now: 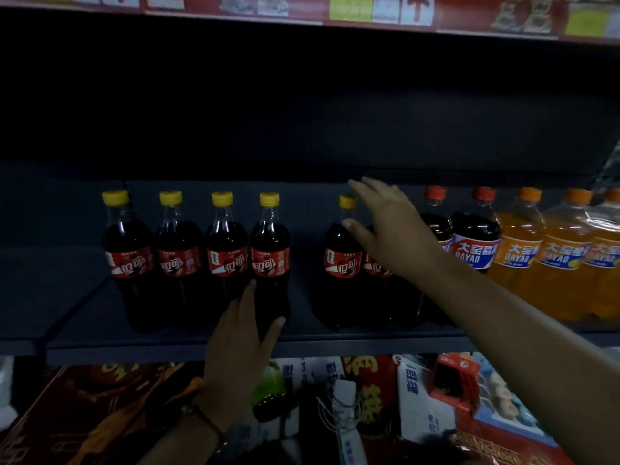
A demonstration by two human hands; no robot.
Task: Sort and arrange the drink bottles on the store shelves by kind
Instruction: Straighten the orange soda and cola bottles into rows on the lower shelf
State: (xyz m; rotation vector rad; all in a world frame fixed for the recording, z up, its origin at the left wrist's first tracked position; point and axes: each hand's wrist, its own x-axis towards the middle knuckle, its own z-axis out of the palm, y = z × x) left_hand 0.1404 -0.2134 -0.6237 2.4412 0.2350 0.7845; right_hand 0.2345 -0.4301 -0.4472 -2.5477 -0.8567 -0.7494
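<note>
Several yellow-capped cola bottles [181, 253] with red labels stand in a row along the dark shelf [134, 344]. One more yellow-capped cola [340, 260] stands apart to their right. My right hand [385, 226] hovers open in front of it, fingers spread, and hides a second cola behind it. My left hand [241, 333] is open with straight fingers touching the base of the fourth cola [270, 250]. Further right stand two red-capped dark Dayao bottles [474, 236], then orange-capped orange soda bottles [516, 253].
The shelf's back is dark and bare, with a gap between the fourth and fifth cola. Below the shelf lie boxed goods, a green-topped bottle [271, 380] and a white-capped bottle [345, 407]. A red price strip [302, 8] runs overhead.
</note>
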